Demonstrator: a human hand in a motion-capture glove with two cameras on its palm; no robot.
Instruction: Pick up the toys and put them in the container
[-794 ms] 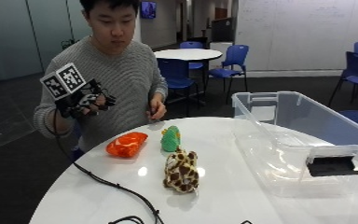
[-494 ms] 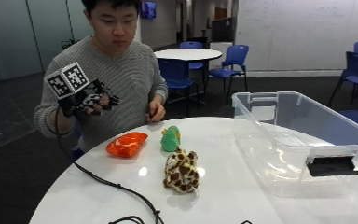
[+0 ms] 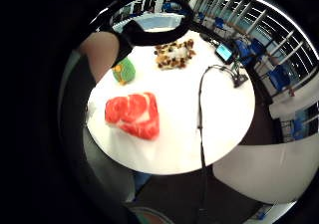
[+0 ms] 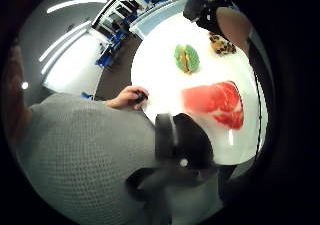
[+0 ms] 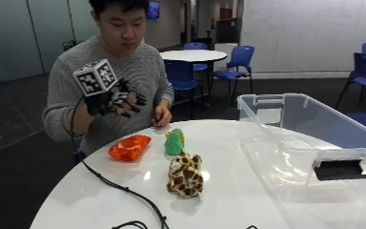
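Note:
Three toys lie on the round white table (image 5: 234, 200): an orange-red plush (image 5: 130, 147) at the left, a small green toy (image 5: 175, 141) beside it, and a spotted giraffe plush (image 5: 184, 174) nearer the front. My gloved right hand (image 5: 118, 102) hangs in the air above and behind the orange plush, fingers loosely spread, holding nothing. In the palm views the orange plush (image 3: 133, 115) (image 4: 216, 104) lies below the hand, with the green toy (image 3: 123, 70) (image 4: 186, 58) and giraffe (image 3: 173, 54) (image 4: 222, 45) farther off. The clear plastic container (image 5: 310, 143) stands at the right, with no toy inside.
A black cable (image 5: 119, 187) runs across the table's left front part. The person's bare left hand (image 5: 162, 118) rests at the table's far edge behind the green toy. Blue chairs (image 5: 232, 64) and another round table (image 5: 193, 56) stand in the background.
The gloved hand has moved a little to the right and forward, toward the table. The toys have not moved.

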